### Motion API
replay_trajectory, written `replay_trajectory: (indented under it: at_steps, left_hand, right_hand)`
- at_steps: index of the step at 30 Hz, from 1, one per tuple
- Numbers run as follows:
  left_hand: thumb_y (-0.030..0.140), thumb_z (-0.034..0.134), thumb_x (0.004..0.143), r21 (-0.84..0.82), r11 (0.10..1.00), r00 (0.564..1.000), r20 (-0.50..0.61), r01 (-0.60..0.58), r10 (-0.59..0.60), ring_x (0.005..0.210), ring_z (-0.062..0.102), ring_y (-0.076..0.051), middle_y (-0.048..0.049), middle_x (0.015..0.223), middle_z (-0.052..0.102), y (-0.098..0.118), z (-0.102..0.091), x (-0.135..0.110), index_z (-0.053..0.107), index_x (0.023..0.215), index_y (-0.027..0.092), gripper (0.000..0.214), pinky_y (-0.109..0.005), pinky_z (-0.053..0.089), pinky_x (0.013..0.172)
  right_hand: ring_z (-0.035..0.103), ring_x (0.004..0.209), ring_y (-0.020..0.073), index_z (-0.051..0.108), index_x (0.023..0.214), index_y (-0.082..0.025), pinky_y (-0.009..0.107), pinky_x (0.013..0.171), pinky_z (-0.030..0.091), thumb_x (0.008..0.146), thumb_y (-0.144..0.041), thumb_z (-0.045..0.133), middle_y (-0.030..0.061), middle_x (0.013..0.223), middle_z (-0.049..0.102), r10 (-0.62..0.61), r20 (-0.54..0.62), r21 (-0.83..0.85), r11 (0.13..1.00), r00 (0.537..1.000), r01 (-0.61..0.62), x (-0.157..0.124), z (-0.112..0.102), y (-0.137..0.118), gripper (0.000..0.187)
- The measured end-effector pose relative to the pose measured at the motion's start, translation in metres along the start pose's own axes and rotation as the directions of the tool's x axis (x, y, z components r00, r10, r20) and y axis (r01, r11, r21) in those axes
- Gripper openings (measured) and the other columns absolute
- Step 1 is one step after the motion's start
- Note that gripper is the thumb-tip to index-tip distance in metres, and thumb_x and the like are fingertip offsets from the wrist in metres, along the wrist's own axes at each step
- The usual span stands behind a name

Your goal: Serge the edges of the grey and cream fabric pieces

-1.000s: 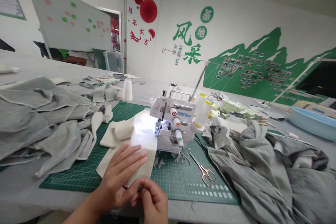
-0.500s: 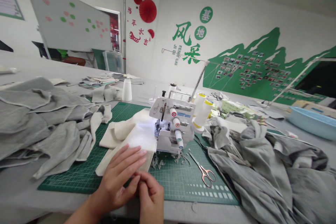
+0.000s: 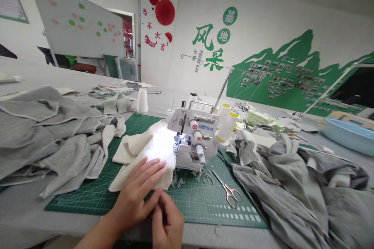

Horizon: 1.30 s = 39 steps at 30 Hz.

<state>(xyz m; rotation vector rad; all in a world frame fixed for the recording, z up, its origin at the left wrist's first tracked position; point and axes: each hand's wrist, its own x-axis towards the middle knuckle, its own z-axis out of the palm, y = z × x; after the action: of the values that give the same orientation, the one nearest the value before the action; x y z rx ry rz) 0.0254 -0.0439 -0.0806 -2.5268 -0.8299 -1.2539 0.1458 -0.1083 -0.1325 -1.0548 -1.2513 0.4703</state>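
Observation:
A folded cream fabric piece (image 3: 143,155) lies on the green cutting mat (image 3: 193,206), and its far end runs under the presser foot of a white overlock sewing machine (image 3: 193,138). My left hand (image 3: 137,190) presses flat on the near part of the cloth, fingertips close to the machine. Just below it, my right hand (image 3: 168,218) has its fingers drawn together beside my left hand. Whether those fingers pinch anything is hidden.
Rumpled grey fabric heaps lie left (image 3: 49,140) and right (image 3: 292,190) of the mat. Steel scissors (image 3: 229,194) and thread trimmings sit on the mat. Thread cones (image 3: 226,124) stand behind the machine, and a blue plastic tub (image 3: 349,136) sits at the far right.
The cream fabric has slid away from me toward the machine, its near edge now higher on the mat. My left hand has moved forward with it.

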Motion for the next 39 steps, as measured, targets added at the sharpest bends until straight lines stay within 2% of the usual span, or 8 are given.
replay_trajectory:
  at_steps: [3,7,10,23,27,30,34,39]
  left_hand:
    - [0.012,0.052,0.092,-0.002,1.0,1.0,0.008,0.012,-0.012,0.135,0.049,-0.025,-0.01,0.139,0.059,0.001,-0.001,0.0,0.052,0.137,0.016,0.046,-0.048,0.031,0.118]
    - [0.01,0.051,0.092,-0.006,0.999,0.999,0.003,0.033,-0.033,0.135,0.048,-0.024,-0.0096,0.139,0.059,0.001,0.0,0.001,0.051,0.138,0.017,0.046,-0.048,0.03,0.118]
    - [0.009,0.05,0.093,-0.008,0.999,0.999,0.002,0.045,-0.045,0.135,0.047,-0.024,-0.0092,0.139,0.059,0.001,0.001,0.002,0.05,0.14,0.018,0.048,-0.049,0.03,0.118]
    - [0.02,0.056,0.092,0.071,0.997,0.996,0.082,0.038,-0.044,0.13,0.052,-0.026,-0.0085,0.137,0.061,-0.01,-0.007,0.018,0.055,0.135,0.021,0.043,-0.05,0.028,0.119]
    - [0.018,0.057,0.091,0.067,0.997,0.988,0.151,-0.045,0.034,0.127,0.055,-0.024,-0.0066,0.136,0.062,-0.016,-0.015,0.025,0.058,0.133,0.022,0.042,-0.048,0.025,0.121]
    - [0.014,0.053,0.092,-0.02,0.992,0.975,0.181,-0.125,0.127,0.126,0.056,-0.022,-0.0063,0.135,0.063,-0.023,-0.021,0.028,0.057,0.135,0.021,0.044,-0.041,0.037,0.116]
    - [0.017,0.05,0.096,-0.118,0.98,0.939,0.287,-0.16,0.188,0.125,0.056,-0.023,-0.0056,0.136,0.063,-0.033,-0.033,0.038,0.055,0.138,0.023,0.043,-0.038,0.048,0.105]
    - [0.03,0.054,0.097,-0.183,0.971,0.863,0.454,-0.155,0.224,0.116,0.061,-0.026,-0.0046,0.135,0.064,-0.039,-0.05,0.064,0.059,0.134,0.029,0.038,-0.041,0.05,0.1]
  right_hand:
    - [0.074,0.078,0.0179,0.07,0.108,-0.024,0.024,0.073,0.056,0.089,-0.014,0.05,0.0028,0.091,0.078,-0.054,0.006,-0.082,0.995,0.999,0.054,-0.006,0.003,0.003,0.029]
    - [0.067,0.061,0.0174,0.066,0.085,-0.022,0.025,0.057,0.048,0.088,-0.014,0.042,0.0016,0.07,0.069,-0.12,0.085,-0.192,0.972,0.989,0.134,-0.006,0.007,0.002,0.025]
    - [0.064,0.056,0.0177,0.061,0.077,-0.022,0.026,0.054,0.042,0.086,-0.012,0.04,0.0012,0.064,0.065,-0.158,0.102,-0.257,0.949,0.982,0.18,-0.006,0.01,0.004,0.024]
    - [0.065,0.059,0.0203,0.064,0.082,-0.023,0.028,0.056,0.043,0.083,-0.011,0.043,0.003,0.067,0.068,-0.124,0.165,-0.247,0.955,0.978,0.163,-0.007,0.008,-0.002,0.024]
    - [0.066,0.06,0.0201,0.066,0.086,-0.023,0.029,0.057,0.044,0.082,-0.011,0.044,0.0025,0.068,0.068,-0.109,0.179,-0.245,0.958,0.978,0.151,-0.006,0.008,-0.001,0.026]
    - [0.066,0.061,0.0198,0.068,0.09,-0.023,0.029,0.058,0.046,0.083,-0.011,0.045,0.0022,0.07,0.069,-0.087,0.177,-0.221,0.967,0.98,0.126,-0.002,0.007,-0.004,0.027]
    - [0.07,0.081,0.0223,0.07,0.104,-0.024,0.032,0.072,0.055,0.082,-0.007,0.049,0.0048,0.091,0.074,-0.062,0.219,-0.165,0.981,0.974,0.099,0.005,0.008,-0.016,0.035]
    - [0.063,0.121,0.0322,0.058,0.138,-0.031,0.045,0.099,0.054,0.071,-0.001,0.06,0.0057,0.134,0.066,-0.085,0.272,-0.148,0.981,0.958,0.129,0.0,0.028,-0.019,0.073]
